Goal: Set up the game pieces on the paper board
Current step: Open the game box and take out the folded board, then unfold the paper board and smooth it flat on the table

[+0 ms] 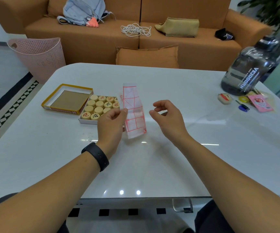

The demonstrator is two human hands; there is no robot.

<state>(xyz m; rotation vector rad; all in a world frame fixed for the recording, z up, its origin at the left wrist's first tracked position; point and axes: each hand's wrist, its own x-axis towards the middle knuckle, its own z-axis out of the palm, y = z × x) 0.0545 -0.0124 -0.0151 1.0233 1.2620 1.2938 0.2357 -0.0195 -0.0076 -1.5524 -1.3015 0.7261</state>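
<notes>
Head view | left hand pinches folded paper board at frame centre | right hand beside it, fingers loosely curled, empty | game pieces boxed, centre-left

left hand hides tray's near-right game pieces; folded paper board covers tray's right edge

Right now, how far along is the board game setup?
Early. Done: the box lid is off, beside the tray of pieces. In hand: the left hand pinches the folded paper board; the right hand is empty. Left: unfolding, placing every piece.
</notes>
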